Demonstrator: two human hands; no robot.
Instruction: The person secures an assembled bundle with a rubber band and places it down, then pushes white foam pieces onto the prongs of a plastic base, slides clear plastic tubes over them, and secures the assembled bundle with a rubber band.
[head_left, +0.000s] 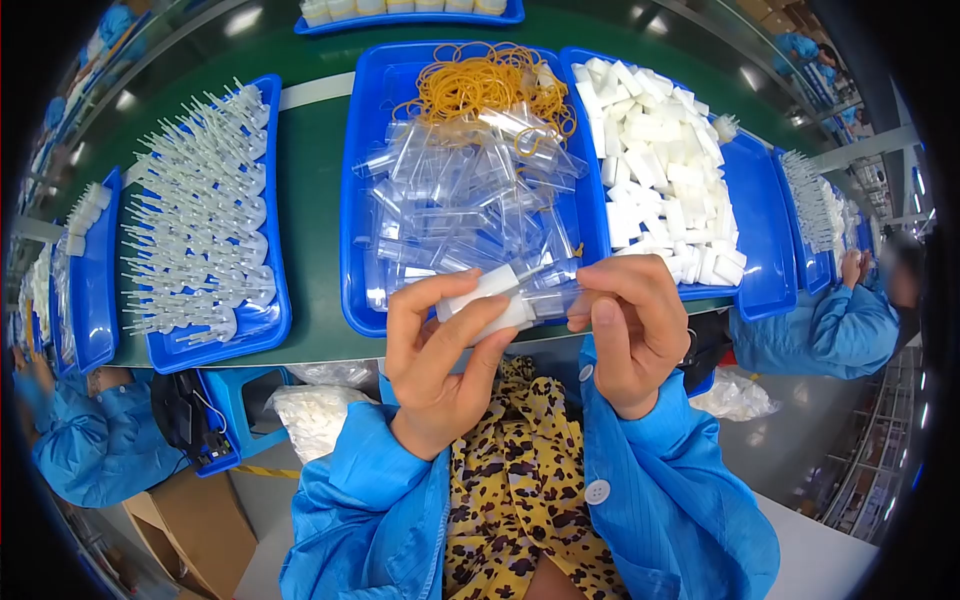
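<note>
A: Holding what in the left hand?

B: Two white pieces, side by side, clasped between bent fingers and thumb. Fingers nearly closed, parted only by the pieces. Edges partly covered by fingertips.

A: And in the right hand?

B: Pinching the end of a clear piece between thumb and fingertips. Other fingers loosely curled. Gripped end hidden, outline faint against more clear plastic.

A: Clear piece joined to the white ones?

B: Touching or very close; cannot tell whether fitted together. Also a thin pale rod just beside, far end hard to trace.

A: Where, exactly?

B: Over the near rim of the middle tray, by the near edge of the green table. Inside the tray, loose clear parts, blurred together by glare, with orange bands tangled at the far end.

A: To either side?

B: On the right, white blocks heaped in the right tray, lowest ones partly behind the right hand. On the left, stemmed parts packed densely in the left tray, too crowded to separate. Past the middle, a far tray, cut off by the top edge.
</note>
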